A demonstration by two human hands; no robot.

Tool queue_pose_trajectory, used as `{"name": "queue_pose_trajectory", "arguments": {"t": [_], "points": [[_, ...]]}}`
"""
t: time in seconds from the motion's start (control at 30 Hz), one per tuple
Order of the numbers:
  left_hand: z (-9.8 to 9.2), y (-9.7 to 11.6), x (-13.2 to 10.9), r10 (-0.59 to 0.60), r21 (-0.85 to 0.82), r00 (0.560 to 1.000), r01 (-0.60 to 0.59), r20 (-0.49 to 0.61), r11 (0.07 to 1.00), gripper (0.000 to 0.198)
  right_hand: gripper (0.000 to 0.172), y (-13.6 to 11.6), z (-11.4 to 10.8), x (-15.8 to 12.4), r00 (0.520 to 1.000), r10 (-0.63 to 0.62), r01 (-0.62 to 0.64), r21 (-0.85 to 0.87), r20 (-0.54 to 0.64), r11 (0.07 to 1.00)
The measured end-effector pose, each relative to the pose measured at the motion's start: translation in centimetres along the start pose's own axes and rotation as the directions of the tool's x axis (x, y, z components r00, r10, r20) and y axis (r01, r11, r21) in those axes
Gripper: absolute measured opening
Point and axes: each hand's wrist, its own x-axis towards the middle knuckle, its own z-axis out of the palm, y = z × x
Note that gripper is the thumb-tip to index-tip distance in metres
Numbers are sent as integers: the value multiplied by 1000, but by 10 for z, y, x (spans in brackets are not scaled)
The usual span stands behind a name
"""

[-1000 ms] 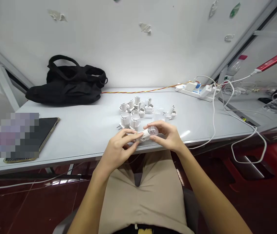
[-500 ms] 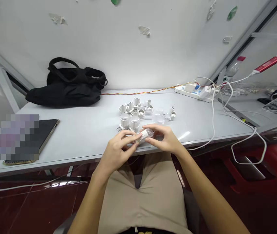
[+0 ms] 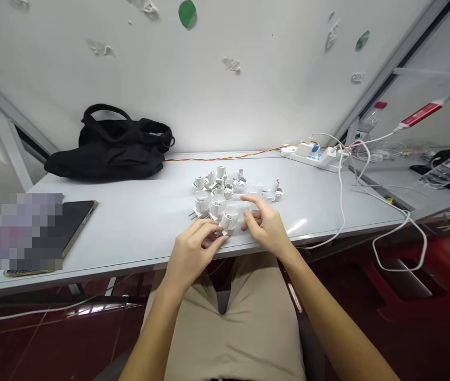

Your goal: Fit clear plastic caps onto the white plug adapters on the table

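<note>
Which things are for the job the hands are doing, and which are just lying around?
In the job:
clear-topped white plug in the left hand
similar white plugs behind it
clear pieces nearby

Probably just lying around:
black bag
dark-screened device
power strip
red-capped bottle

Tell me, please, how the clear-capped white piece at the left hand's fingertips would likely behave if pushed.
The white piece looks like moulded plastic, so it would probably stay stiff. It is likely light for its size, as the left hand steadies it with fingertips alone. Its rounded clear cap might let it roll if knocked onto its side.
</note>
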Motion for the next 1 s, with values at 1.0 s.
{"name": "queue_pose_trajectory", "arguments": {"t": [1.0], "points": [[-58,-3,-14,-76,113,878,146,-473,983,3,47,9,10,35,974,-224,156,-637,-26,755]]}}
